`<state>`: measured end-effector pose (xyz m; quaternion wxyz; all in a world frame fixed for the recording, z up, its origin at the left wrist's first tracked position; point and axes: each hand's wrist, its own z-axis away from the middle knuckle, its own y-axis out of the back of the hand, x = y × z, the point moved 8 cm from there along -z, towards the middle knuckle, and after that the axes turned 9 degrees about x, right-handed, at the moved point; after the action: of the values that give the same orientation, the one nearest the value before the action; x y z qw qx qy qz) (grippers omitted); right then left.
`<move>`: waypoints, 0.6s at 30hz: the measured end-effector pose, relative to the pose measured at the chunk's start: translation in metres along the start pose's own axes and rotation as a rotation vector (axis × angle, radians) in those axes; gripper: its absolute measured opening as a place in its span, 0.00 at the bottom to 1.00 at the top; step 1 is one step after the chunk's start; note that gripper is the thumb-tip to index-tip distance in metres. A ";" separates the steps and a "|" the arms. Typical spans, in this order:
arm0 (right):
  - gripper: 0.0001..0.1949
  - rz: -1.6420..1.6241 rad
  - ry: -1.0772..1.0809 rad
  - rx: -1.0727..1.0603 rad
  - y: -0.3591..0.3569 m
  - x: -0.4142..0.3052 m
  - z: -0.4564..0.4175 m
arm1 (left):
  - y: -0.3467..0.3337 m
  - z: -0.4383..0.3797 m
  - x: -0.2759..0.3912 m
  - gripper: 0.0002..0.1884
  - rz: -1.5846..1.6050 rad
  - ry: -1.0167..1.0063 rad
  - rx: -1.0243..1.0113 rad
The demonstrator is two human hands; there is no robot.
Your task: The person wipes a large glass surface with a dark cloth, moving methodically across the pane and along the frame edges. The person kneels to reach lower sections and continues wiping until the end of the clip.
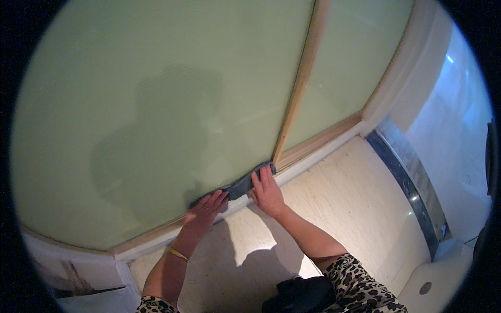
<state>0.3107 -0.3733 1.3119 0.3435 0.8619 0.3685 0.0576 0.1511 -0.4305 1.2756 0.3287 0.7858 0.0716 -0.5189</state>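
Observation:
A dark grey cloth (239, 188) lies folded along the wooden bottom frame of a large frosted, greenish glass panel (156, 117). My left hand (207, 208) presses flat on the cloth's left end, fingers extended. Over its right end rests my right hand (267, 191), close to the corner where an upright wooden strip (299, 90) meets the bottom frame. Both palms face the cloth and the frame. What the cloth's underside touches is hidden.
A white ledge (321, 158) runs below the frame, above a light marble-patterned surface (336, 195). To the right are a dark stone strip (403, 184) and a shiny, bluish-lit surface (458, 156). A dark object (301, 295) is near my body.

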 end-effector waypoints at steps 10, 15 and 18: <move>0.33 -0.114 -0.062 -0.105 -0.009 0.001 0.016 | 0.014 -0.015 -0.017 0.24 0.373 0.216 0.091; 0.32 -0.105 -0.005 0.086 0.021 -0.005 -0.021 | 0.049 -0.044 -0.075 0.19 0.546 0.433 0.348; 0.32 -0.116 0.039 0.195 0.044 -0.011 -0.053 | 0.071 -0.052 -0.117 0.15 0.650 0.520 0.331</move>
<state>0.3101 -0.3736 1.3812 0.2534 0.8672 0.4282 0.0181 0.1705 -0.4276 1.4209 0.3155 0.9139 -0.1828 -0.1783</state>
